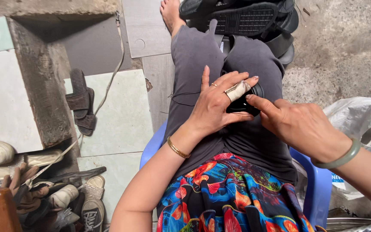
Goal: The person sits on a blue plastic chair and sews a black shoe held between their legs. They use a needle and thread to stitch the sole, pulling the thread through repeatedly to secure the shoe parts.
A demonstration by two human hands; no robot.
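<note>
Black and round, one small object (246, 102) lies on the lap of the seated person, on the grey trousers (202, 56), between the two hands. Most of it is hidden, so I cannot tell its long axis or which way it points. The left hand (217, 105) rests flat over it with fingers spread wide, and one finger carries a pale bandage (237, 90). The right hand (298, 123) touches the object's edge with the index finger stretched out; the other fingers are curled and hold nothing visible. One gold bracelet (177, 148) is on the left wrist, one green bangle (343, 157) on the right. Two brown sandals (81, 102) lie on the tiles, and several shoes are piled at the lower left.
</note>
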